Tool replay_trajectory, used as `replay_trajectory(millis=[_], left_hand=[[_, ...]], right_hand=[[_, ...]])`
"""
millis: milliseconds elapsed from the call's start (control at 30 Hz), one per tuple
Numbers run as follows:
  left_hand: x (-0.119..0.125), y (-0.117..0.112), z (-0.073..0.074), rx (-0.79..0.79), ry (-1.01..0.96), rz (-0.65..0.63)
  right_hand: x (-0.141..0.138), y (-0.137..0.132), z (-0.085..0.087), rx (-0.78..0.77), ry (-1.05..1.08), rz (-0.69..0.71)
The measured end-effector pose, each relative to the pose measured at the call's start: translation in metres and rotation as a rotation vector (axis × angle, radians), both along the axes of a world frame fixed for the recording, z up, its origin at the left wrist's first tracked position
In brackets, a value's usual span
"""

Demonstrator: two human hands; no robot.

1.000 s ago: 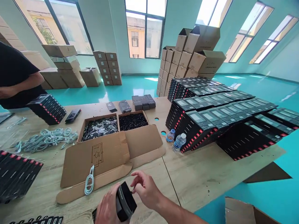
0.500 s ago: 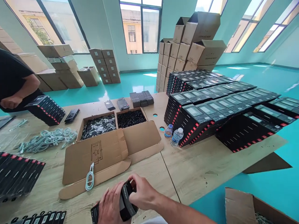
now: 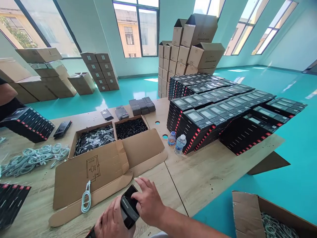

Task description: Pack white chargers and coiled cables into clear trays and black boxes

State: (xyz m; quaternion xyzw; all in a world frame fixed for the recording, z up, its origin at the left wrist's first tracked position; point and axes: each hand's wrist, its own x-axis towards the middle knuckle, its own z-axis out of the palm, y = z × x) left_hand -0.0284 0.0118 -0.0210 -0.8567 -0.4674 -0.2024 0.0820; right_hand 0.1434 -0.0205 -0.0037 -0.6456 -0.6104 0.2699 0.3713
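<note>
A small black box point(image 3: 130, 208) is tilted in front of me near the table's front edge, its end facing up and away, with a dark opening and pale lettering on a grey band. My left hand point(image 3: 111, 219) wraps around its near side. At the opened end, the thumb and fingers of my right hand point(image 3: 148, 201) grip the edge by the flap. Whatever lies inside the box is hidden. Just beyond on the left, a coiled white cable point(image 3: 86, 201) rests on a brown cardboard flap point(image 3: 71, 185) with a line drawing on it.
Two open cartons hold flat silvery-black pieces point(image 3: 95, 138) and small black parts point(image 3: 131, 128). Loose white cables point(image 3: 34, 158) lie at left. Two water bottles point(image 3: 180, 144) stand beside stacked black boxes point(image 3: 223, 112). A carton of cables point(image 3: 245, 211) is at lower right. A person's arm point(image 3: 7, 94) shows far left.
My view has turned slightly right, so the table things sit further left. My right fingers have opened the box's end, where a dark opening now shows. My left hand keeps its hold.
</note>
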Motion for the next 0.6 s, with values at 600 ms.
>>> replay_trajectory(millis=[600], left_hand=[[-0.074,-0.004,-0.044,-0.416,0.146,0.390]], right_hand=[[0.074,0.052,-0.034,-0.412,1.085,-0.155]])
